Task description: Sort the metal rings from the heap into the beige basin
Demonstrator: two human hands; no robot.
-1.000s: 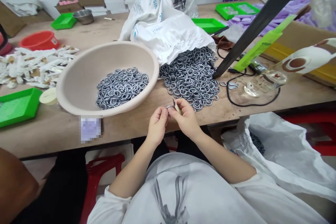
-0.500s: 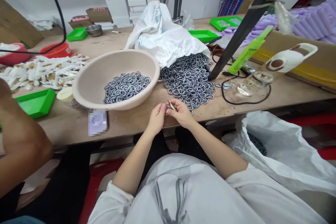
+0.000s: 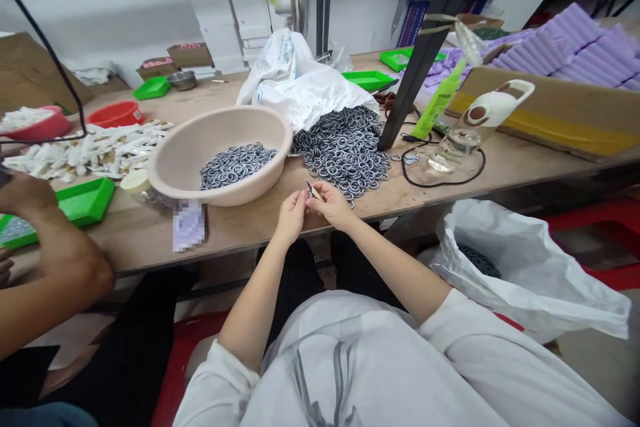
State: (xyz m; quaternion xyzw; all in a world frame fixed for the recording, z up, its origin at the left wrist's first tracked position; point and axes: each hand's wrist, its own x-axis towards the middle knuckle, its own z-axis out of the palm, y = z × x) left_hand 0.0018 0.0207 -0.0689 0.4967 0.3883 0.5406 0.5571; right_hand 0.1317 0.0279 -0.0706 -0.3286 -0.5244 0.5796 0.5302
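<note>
My left hand is closed in a pinch at the table's front edge, with a small grey ring just visible at its fingertips. My right hand grips a small knife, its dark pointed blade against the ring and its pale handle mostly covered by my fingers. Both hands meet fingertip to fingertip. Right behind them lies a heap of similar grey rings, spilling from a white sack. A beige basin to the left holds more rings.
A white open bag with dark rings stands at right. A water bottle, a cable and a slanted metal post are beyond the heap. At left, a co-worker's arm is near a green tray and white pieces.
My view has tilted up and turned slightly right. My hands stay together at the table edge, with the knife tip still at the ring. More of the co-worker's arm and hand shows.
</note>
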